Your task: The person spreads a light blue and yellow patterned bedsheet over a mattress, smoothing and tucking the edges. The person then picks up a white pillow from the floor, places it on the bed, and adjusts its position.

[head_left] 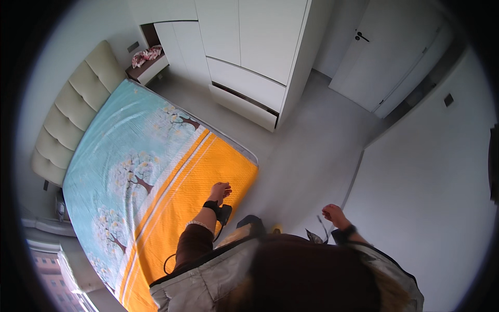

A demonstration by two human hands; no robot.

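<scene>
My left hand [221, 192] is held out above the orange end of a quilted bedspread [202, 163], fingers loosely bent and nothing seen in them. A black strap with a small box [223, 213] is fastened around that wrist. On the other side, my right hand [334, 215] hangs over the floor close to the white wall, its fingers curled and partly hidden by the back of the hand. A dark band [343, 234] circles its wrist. Beside it a thin cable [322, 225] sticks up from my grey jacket [210, 279]. Neither hand appears to touch the bed.
A bed with a tufted headboard [72, 103] fills the left. Beyond it, a white wardrobe [253, 35] has a lower drawer [243, 107] pulled slightly out. Patterned cloth [146, 56] lies on a nightstand [152, 69]. A white door [384, 58] stands across the grey floor [300, 156].
</scene>
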